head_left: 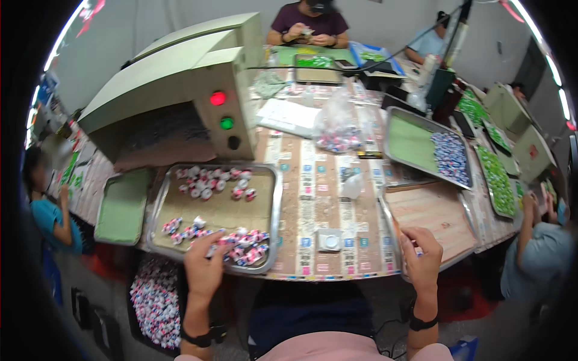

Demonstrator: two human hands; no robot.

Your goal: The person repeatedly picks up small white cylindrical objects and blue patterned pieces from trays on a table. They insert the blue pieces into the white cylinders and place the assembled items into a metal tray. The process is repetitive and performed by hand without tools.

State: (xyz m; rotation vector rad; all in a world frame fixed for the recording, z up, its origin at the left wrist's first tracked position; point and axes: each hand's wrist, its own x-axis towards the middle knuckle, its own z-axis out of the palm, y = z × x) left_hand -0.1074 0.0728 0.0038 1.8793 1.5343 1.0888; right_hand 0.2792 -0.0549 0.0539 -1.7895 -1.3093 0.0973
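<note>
Many small pieces [247, 239] lie in a metal tray [226, 209] by the left hand [203, 266], whose grip I cannot tell from afar; the right hand [427, 251] clasps a small object [418, 251].

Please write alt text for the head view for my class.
A person's left hand touches small white, pink and blue pieces in a metal tray; the right hand, apparently holding something small, is at another tray. Behind the first tray stands a beige machine with red and green lights.

Tabletop [301, 198] lay open between parts tray [235, 208] and bare tray [430, 213] | white block [329, 240] midway | plastic bag [337, 123] stood beyond | machine [226, 81] blocked upper left
</note>
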